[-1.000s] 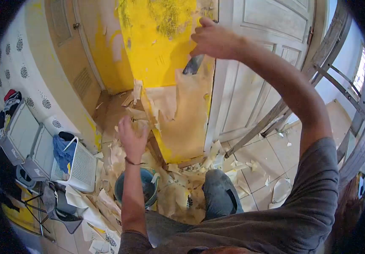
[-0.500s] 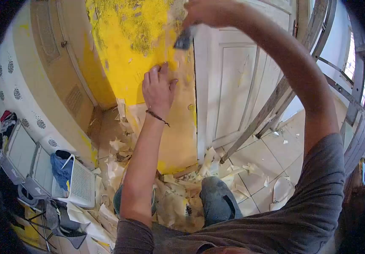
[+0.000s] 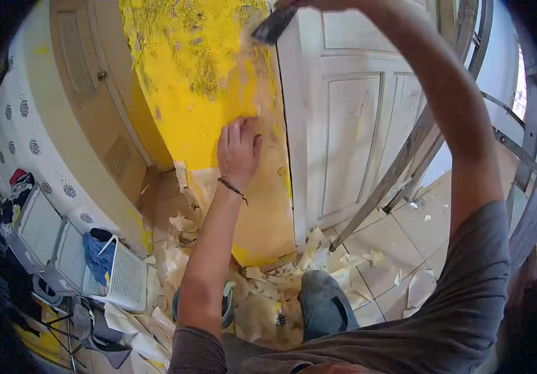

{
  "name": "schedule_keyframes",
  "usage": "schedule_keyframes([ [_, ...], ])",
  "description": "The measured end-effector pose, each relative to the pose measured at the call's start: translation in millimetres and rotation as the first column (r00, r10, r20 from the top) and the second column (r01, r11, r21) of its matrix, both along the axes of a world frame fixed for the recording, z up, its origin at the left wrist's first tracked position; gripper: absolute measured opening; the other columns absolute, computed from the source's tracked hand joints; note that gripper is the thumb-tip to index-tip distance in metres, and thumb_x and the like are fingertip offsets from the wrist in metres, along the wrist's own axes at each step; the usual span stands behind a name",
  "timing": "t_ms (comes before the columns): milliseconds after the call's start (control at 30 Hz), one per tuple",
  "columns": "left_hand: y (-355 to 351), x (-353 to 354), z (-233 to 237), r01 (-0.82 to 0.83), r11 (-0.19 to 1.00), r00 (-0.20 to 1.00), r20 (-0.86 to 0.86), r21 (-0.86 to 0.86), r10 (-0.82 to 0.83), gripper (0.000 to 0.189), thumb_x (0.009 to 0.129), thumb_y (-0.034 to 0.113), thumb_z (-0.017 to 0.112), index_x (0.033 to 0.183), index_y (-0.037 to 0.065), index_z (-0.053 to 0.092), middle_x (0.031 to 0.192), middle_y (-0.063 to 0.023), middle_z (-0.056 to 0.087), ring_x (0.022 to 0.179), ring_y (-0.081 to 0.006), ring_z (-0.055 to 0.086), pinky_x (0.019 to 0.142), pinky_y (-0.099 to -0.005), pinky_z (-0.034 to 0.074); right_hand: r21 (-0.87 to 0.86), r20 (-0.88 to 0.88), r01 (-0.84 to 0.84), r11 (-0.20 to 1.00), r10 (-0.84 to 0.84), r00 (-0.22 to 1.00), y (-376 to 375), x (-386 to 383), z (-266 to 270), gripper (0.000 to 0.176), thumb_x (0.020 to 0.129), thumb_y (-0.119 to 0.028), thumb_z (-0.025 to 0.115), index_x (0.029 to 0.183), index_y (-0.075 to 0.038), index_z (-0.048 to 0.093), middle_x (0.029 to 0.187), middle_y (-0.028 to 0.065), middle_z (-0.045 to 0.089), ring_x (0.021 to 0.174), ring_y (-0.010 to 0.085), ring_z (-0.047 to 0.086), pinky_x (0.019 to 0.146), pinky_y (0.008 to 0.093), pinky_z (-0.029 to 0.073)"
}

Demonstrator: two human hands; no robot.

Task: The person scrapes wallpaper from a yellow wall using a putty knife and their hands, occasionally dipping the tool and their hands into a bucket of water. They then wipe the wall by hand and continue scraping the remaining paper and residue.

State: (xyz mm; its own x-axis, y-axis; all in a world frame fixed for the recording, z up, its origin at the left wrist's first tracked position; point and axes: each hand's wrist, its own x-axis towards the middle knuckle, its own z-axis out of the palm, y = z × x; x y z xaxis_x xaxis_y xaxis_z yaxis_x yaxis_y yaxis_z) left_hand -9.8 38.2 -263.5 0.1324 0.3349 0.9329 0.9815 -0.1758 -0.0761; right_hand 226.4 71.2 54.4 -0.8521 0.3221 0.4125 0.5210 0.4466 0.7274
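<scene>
My right hand is at the top edge of the view, partly cut off, closed around a scraper. The scraper's wide dark blade slants down to the left, at the right side of the wall's yellow paint. Lower down, my left hand rests against the wall, fingers bent and thumb apart, with nothing visible in it. It lies where yellow paint meets a bare tan strip. Higher up, the yellow is rough, with grey and dark patches.
A white panelled door stands right of the wall, with a wooden ladder leg before it. Torn peelings litter the floor around my knee. At left are a brown door and a white basket holding blue cloth.
The view has tilted upward, so the scene sits lower. My right hand and the scraper have shifted up the wall; the blade now slants more. My left hand stays at the wall, fingers more bent.
</scene>
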Motion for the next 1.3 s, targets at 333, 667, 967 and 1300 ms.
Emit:
schedule_keyframes([
  [333,-8,-1,21,-0.212,0.974,0.962,-0.193,-0.075,0.195,0.083,0.086,0.039,0.070,0.150,-0.002,0.036,0.163,-0.0170,0.026,0.151,-0.0366,0.022,0.121,-0.0504,0.020,-0.358,-0.844,-0.562,0.745,-0.001,0.536,18,-39,-350,0.058,0.099,-0.015,0.052,0.155,-0.018,0.033,0.097,0.0195,0.057,0.078,0.0387,0.064,0.069,0.0501,0.055],
  [667,-6,-28,-3,-0.217,0.969,0.938,-0.302,-0.120,0.172,0.089,0.090,0.048,0.061,0.155,-0.001,0.027,0.166,-0.0180,0.018,0.153,-0.0380,0.013,0.122,-0.0548,0.013,-0.174,-0.951,-0.616,0.769,0.030,0.306,14,-88,-260,0.054,0.099,-0.014,0.053,0.151,-0.013,0.041,0.093,0.0246,0.059,0.083,0.0444,0.063,0.073,0.0518,0.052],
  [967,-8,-32,-5,-0.122,0.991,0.935,-0.341,-0.062,0.094,0.063,0.090,0.028,0.066,0.146,0.007,0.047,0.158,-0.0107,0.037,0.146,-0.0376,0.030,0.116,-0.0550,0.029,0.026,-0.923,-0.559,0.829,0.235,0.306,33,-82,-97,0.042,0.098,-0.016,0.047,0.139,-0.005,0.053,0.095,0.0288,0.066,0.086,0.0470,0.064,0.077,0.0547,0.051],
  [1300,-3,-36,-11,-0.004,0.998,0.944,-0.330,0.063,0.025,0.049,0.085,0.011,0.067,0.133,0.005,0.059,0.142,-0.0072,0.051,0.134,-0.0268,0.045,0.109,-0.0421,0.041,-0.173,-0.949,-0.577,0.799,0.022,0.315,-11,-100,-284,0.047,0.096,-0.012,0.054,0.143,-0.006,0.048,0.091,0.0277,0.061,0.079,0.0470,0.064,0.068,0.0555,0.051],
])
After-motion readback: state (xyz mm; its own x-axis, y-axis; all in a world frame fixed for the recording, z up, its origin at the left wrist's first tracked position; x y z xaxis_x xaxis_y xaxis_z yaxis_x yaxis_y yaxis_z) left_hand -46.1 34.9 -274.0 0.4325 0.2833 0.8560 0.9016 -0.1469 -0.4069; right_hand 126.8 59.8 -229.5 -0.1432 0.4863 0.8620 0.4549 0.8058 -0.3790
